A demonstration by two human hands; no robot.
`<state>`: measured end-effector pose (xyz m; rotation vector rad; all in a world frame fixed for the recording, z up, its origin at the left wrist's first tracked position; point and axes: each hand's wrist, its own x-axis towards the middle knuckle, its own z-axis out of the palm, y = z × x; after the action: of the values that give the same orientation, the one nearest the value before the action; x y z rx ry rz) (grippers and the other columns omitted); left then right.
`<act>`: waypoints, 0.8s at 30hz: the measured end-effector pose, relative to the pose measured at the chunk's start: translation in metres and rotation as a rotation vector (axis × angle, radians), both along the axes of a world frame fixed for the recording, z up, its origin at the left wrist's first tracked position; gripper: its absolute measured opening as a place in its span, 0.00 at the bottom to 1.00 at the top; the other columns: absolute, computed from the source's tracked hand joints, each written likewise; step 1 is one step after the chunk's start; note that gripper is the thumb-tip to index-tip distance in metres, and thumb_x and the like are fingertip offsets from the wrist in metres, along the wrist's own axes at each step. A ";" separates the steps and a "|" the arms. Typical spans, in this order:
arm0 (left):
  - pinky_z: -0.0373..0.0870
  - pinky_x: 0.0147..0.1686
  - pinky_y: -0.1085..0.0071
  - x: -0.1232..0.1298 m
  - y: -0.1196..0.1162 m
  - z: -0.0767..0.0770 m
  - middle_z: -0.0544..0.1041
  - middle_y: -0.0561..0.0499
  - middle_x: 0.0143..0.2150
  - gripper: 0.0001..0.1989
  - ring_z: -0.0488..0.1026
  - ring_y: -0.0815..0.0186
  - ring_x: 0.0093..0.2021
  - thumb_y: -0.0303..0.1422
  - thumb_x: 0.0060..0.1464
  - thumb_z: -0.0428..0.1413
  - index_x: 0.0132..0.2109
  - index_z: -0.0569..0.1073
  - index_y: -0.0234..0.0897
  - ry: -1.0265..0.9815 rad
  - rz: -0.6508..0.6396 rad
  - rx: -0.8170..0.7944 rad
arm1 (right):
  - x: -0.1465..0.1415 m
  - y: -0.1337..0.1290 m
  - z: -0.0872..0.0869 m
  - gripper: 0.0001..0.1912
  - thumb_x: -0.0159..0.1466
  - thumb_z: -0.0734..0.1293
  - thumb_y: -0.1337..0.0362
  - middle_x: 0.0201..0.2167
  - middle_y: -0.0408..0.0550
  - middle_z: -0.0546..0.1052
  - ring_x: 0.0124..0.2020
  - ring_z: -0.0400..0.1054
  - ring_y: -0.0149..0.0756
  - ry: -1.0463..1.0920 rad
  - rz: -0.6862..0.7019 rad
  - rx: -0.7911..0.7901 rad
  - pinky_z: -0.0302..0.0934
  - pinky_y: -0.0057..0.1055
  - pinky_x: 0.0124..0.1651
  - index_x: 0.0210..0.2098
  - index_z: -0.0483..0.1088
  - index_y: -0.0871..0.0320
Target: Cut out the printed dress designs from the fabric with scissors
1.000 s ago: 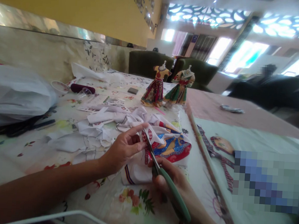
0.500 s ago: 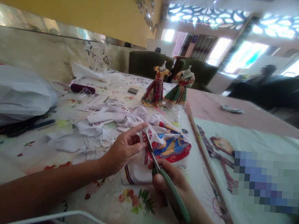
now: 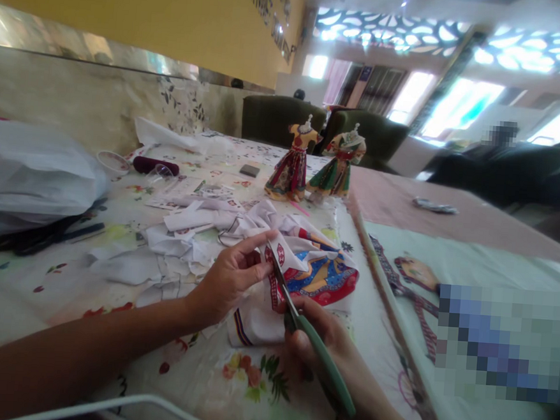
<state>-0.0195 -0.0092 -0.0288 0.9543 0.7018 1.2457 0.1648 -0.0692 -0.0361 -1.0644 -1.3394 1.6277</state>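
Observation:
My left hand (image 3: 240, 268) pinches the edge of a white printed fabric (image 3: 324, 270) between thumb and fingers. Red motifs show at the pinched edge, and a blue, yellow and red pattern spreads to the right. Green-handled scissors (image 3: 324, 363) are gripped in my right hand (image 3: 314, 340), their blades pointing up and left. The blades lie at the red-patterned strip, close to my left fingertips. Below them rests a white part of cloth with a dark striped edge (image 3: 240, 327). Crumpled white fabric scraps (image 3: 176, 247) lie left of and behind my hands.
Two small dress forms in costume, one maroon (image 3: 293, 163), one green (image 3: 338, 166), stand at the back. A white plastic bag (image 3: 33, 173) sits at left beside black-handled scissors (image 3: 28, 240). Cut patterned pieces (image 3: 417, 274) lie at right. A white cable or rod (image 3: 142, 400) crosses the near edge.
The scissor blades look closer together at the fabric than before, and the printed edge has folded slightly rightward. Both hands stay in nearly the same place.

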 end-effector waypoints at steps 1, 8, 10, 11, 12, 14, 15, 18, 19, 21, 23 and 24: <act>0.71 0.45 0.73 0.000 -0.001 0.000 0.83 0.51 0.41 0.27 0.75 0.70 0.40 0.26 0.50 0.67 0.58 0.77 0.39 0.001 -0.008 -0.001 | 0.000 0.000 0.000 0.32 0.53 0.75 0.38 0.22 0.36 0.63 0.19 0.56 0.25 0.010 0.001 0.000 0.50 0.22 0.20 0.41 0.69 0.58; 0.72 0.44 0.75 0.000 -0.002 -0.001 0.83 0.52 0.42 0.28 0.77 0.71 0.40 0.27 0.52 0.66 0.61 0.74 0.40 0.007 -0.052 0.014 | 0.001 -0.001 0.000 0.32 0.55 0.74 0.39 0.22 0.34 0.62 0.18 0.54 0.24 -0.006 0.009 -0.011 0.49 0.21 0.20 0.43 0.68 0.59; 0.72 0.44 0.75 0.000 -0.002 -0.002 0.83 0.52 0.42 0.29 0.77 0.71 0.40 0.28 0.52 0.66 0.62 0.73 0.41 0.011 -0.069 0.018 | 0.002 -0.002 -0.001 0.30 0.57 0.73 0.40 0.21 0.34 0.62 0.18 0.55 0.24 -0.026 0.017 0.006 0.49 0.21 0.20 0.42 0.68 0.59; 0.72 0.44 0.75 0.000 -0.002 -0.002 0.83 0.52 0.42 0.30 0.77 0.71 0.40 0.28 0.52 0.66 0.62 0.73 0.40 0.010 -0.071 0.016 | 0.002 -0.002 -0.001 0.29 0.58 0.72 0.40 0.21 0.34 0.62 0.18 0.55 0.24 -0.034 0.018 0.016 0.50 0.21 0.20 0.42 0.68 0.58; 0.72 0.44 0.75 0.000 -0.002 -0.002 0.83 0.52 0.41 0.31 0.77 0.71 0.40 0.28 0.52 0.66 0.63 0.72 0.40 0.008 -0.070 0.012 | 0.002 -0.002 -0.002 0.28 0.59 0.72 0.41 0.21 0.35 0.62 0.18 0.56 0.24 -0.039 0.017 0.025 0.50 0.21 0.20 0.42 0.68 0.58; 0.71 0.44 0.75 0.000 -0.002 -0.002 0.83 0.53 0.40 0.32 0.76 0.72 0.39 0.28 0.52 0.66 0.64 0.71 0.40 0.003 -0.067 0.003 | 0.002 -0.002 -0.003 0.27 0.59 0.72 0.41 0.21 0.35 0.62 0.17 0.56 0.24 -0.045 0.015 0.033 0.49 0.21 0.19 0.42 0.68 0.59; 0.71 0.44 0.75 0.000 -0.003 -0.002 0.83 0.53 0.39 0.32 0.76 0.72 0.39 0.28 0.51 0.67 0.64 0.71 0.40 0.001 -0.063 -0.001 | 0.002 -0.002 -0.003 0.27 0.59 0.72 0.41 0.20 0.34 0.62 0.17 0.55 0.24 -0.045 0.016 0.029 0.48 0.21 0.19 0.42 0.68 0.59; 0.70 0.44 0.75 0.000 -0.003 -0.001 0.82 0.53 0.39 0.34 0.75 0.72 0.38 0.28 0.51 0.67 0.64 0.70 0.40 0.002 -0.058 -0.007 | 0.000 -0.003 -0.003 0.28 0.59 0.71 0.40 0.19 0.33 0.61 0.15 0.54 0.23 -0.043 0.019 0.008 0.47 0.21 0.18 0.42 0.68 0.59; 0.70 0.44 0.74 0.000 -0.003 -0.001 0.82 0.53 0.39 0.34 0.75 0.72 0.38 0.28 0.51 0.67 0.65 0.70 0.40 0.004 -0.056 -0.008 | 0.000 -0.003 -0.003 0.29 0.59 0.71 0.39 0.18 0.33 0.61 0.15 0.54 0.23 -0.041 0.018 0.000 0.48 0.21 0.17 0.42 0.68 0.59; 0.70 0.45 0.73 0.000 -0.004 -0.002 0.82 0.52 0.40 0.35 0.74 0.71 0.38 0.28 0.51 0.67 0.65 0.70 0.40 0.010 -0.049 -0.008 | -0.001 -0.004 -0.003 0.29 0.59 0.71 0.39 0.18 0.33 0.62 0.15 0.53 0.23 -0.040 0.020 -0.009 0.48 0.21 0.17 0.41 0.68 0.58; 0.70 0.46 0.72 0.000 -0.004 -0.002 0.81 0.52 0.40 0.35 0.74 0.70 0.39 0.29 0.51 0.67 0.66 0.69 0.40 0.023 -0.044 -0.008 | -0.001 -0.005 -0.004 0.28 0.59 0.71 0.39 0.17 0.33 0.62 0.14 0.53 0.23 -0.040 0.020 -0.004 0.47 0.21 0.17 0.42 0.68 0.58; 0.70 0.46 0.72 -0.001 -0.004 -0.003 0.81 0.51 0.41 0.36 0.74 0.70 0.40 0.29 0.51 0.66 0.66 0.68 0.41 0.033 -0.046 -0.007 | -0.001 -0.004 -0.006 0.28 0.60 0.70 0.40 0.17 0.33 0.62 0.14 0.53 0.23 -0.040 0.019 0.001 0.46 0.21 0.17 0.42 0.68 0.58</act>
<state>-0.0201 -0.0129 -0.0314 0.9816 0.7056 1.1887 0.1635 -0.0736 -0.0418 -1.0918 -1.3807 1.6270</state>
